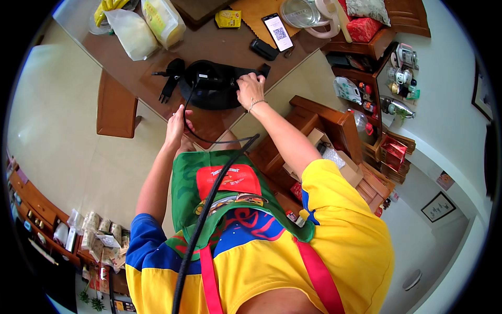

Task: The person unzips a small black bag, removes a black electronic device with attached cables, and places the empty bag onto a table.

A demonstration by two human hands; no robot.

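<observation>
A black strapped pouch (204, 96) with a buckled strap (169, 84) lies on the table near its corner. Inside its opening shows a black device (210, 80), from which a thin black cable (185, 114) runs down toward me and joins a thicker braided cord (223, 168). My right hand (251, 90), with a bracelet at the wrist, rests on the right side of the pouch, fingers bent; whether they pinch the fabric cannot be told. At the table's near edge my left hand (180, 123) is raised beside the thin cable, fingers partly curled; contact with the cable is unclear.
Beyond the pouch on the glass-topped table (129, 74) are a lit phone (277, 32), a black case (264, 49), a yellow packet (228, 19), a glass pitcher (301, 13) and plastic bags (131, 35). A wooden stool (116, 106) stands left; a wooden chair (325, 114) with an open carton (345, 167) stands right.
</observation>
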